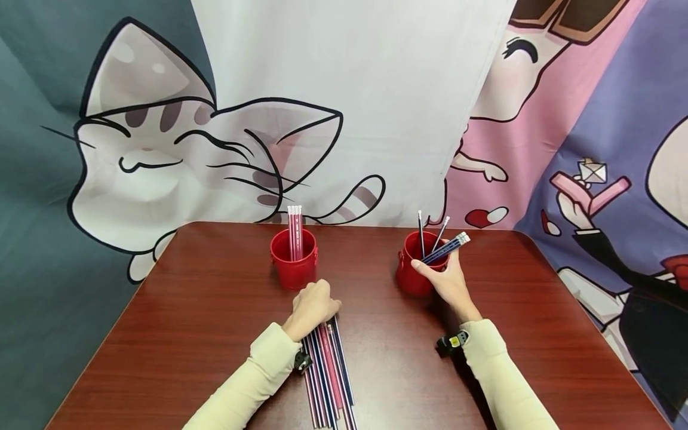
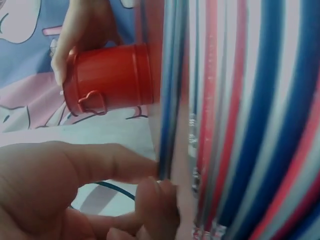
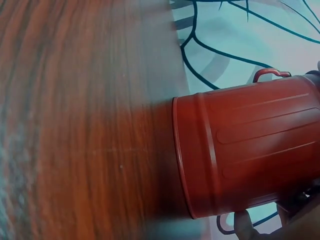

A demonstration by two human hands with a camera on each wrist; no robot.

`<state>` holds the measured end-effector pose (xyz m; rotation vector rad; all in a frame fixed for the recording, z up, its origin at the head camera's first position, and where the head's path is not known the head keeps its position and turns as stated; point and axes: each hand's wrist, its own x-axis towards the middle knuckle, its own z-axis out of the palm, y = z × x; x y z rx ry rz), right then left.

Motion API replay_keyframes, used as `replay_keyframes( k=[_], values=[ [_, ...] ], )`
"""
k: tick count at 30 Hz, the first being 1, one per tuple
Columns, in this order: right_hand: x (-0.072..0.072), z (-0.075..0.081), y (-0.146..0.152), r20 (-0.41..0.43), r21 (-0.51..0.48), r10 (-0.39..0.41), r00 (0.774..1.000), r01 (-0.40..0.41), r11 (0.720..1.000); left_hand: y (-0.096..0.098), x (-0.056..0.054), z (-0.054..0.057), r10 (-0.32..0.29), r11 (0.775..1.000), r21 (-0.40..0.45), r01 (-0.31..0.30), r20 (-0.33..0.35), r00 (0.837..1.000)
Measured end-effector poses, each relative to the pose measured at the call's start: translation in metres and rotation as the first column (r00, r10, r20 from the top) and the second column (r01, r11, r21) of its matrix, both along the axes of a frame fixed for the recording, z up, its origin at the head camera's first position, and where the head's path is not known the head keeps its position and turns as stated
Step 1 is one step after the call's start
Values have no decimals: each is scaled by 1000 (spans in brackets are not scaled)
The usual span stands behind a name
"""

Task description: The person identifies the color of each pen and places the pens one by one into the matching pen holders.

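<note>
My left hand (image 1: 314, 304) is at the far end of a row of striped pencils (image 1: 325, 376) lying on the table. In the left wrist view its thumb and fingers (image 2: 157, 202) pinch the end of a blue pencil (image 2: 172, 90) beside the red and blue ones. My right hand (image 1: 448, 283) grips the rim of a red bucket (image 1: 411, 276), thumb across the front and other fingers partly hidden behind. Blue pencils (image 1: 446, 246) lean to the right out of this bucket, over the hand; two thinner-looking pencils (image 1: 421, 233) stand up behind them.
A second red bucket (image 1: 292, 272) stands at the back left, with several red pencils (image 1: 295, 233) upright in it. Both buckets are near the far edge of the brown wooden table (image 1: 204, 310). Behind it hangs a cloth (image 1: 376, 89) printed with cartoon figures.
</note>
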<state>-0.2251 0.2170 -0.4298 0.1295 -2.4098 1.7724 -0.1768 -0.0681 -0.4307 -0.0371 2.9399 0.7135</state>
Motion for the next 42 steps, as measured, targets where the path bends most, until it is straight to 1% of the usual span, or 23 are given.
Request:
replay_keyframes(
  k=[2,4,7,9,11,14,16,18,20,23,25,26,29,31,32,34,35,36,38,39,40,41,42],
  values=[
    [-4,-6,3,6,4,4,1000,-4,1000,0,-2,3,22,999,34,-21,-17,1000],
    [-7,-11,6,10,17,1,1000,-1,1000,-1,-3,8,28,995,98,-24,-37,999],
    [-10,-15,6,8,47,-3,1000,2,999,-1,-4,15,24,973,232,-2,-93,995],
    [-11,-17,6,5,54,-5,1000,4,999,-1,-4,20,17,939,342,29,-131,991],
    [-11,-18,6,1,56,-4,1000,4,998,-1,-5,26,14,894,443,62,-167,986],
    [-11,-19,6,4,48,5,1000,-5,999,1,-7,33,28,826,554,103,-223,974],
    [-10,-19,5,6,62,-1,1000,1,998,2,-9,36,46,785,606,131,-268,962],
    [-8,-19,4,7,109,-43,999,42,993,4,-11,40,58,760,627,171,-328,943],
    [-7,-19,3,-6,148,-98,995,98,984,5,-13,43,64,740,635,222,-395,916],
    [-6,-18,1,-28,188,-159,987,161,969,7,-16,49,84,721,628,292,-497,864],
    [-6,-18,1,-35,179,-163,986,166,970,8,-18,54,101,712,624,323,-546,831],
    [-6,-18,1,-35,178,-160,987,164,970,9,-19,56,108,707,623,335,-562,820],
    [-6,-18,2,-33,182,-158,987,161,970,14,-21,62,115,698,619,359,-592,797],
    [-6,-17,3,-22,183,-148,989,150,972,17,-23,65,122,692,621,369,-604,788],
    [-6,-17,4,-11,182,-140,990,139,973,20,-21,71,130,686,628,369,-604,787],
    [-6,-15,6,11,167,-113,994,109,980,24,-26,73,143,673,632,385,-621,770],
    [-6,-15,7,22,157,-102,995,97,983,27,-29,74,153,671,631,390,-632,760],
    [-6,-14,7,30,145,-94,995,89,985,29,-33,75,161,672,626,396,-645,747],
    [-6,-14,8,34,122,-81,996,76,990,34,-38,80,183,675,615,407,-674,716],
    [-6,-14,8,29,114,-77,997,74,991,36,-44,79,197,675,609,417,-693,694],
    [-6,-15,8,23,112,-80,997,77,991,38,-45,82,216,670,612,421,-703,677],
    [-6,-15,7,18,110,-86,996,83,990,41,-46,86,235,669,609,426,-717,656],
    [-6,-15,7,13,111,-88,996,86,990,44,-47,90,251,660,610,439,-730,636]
  ],
)
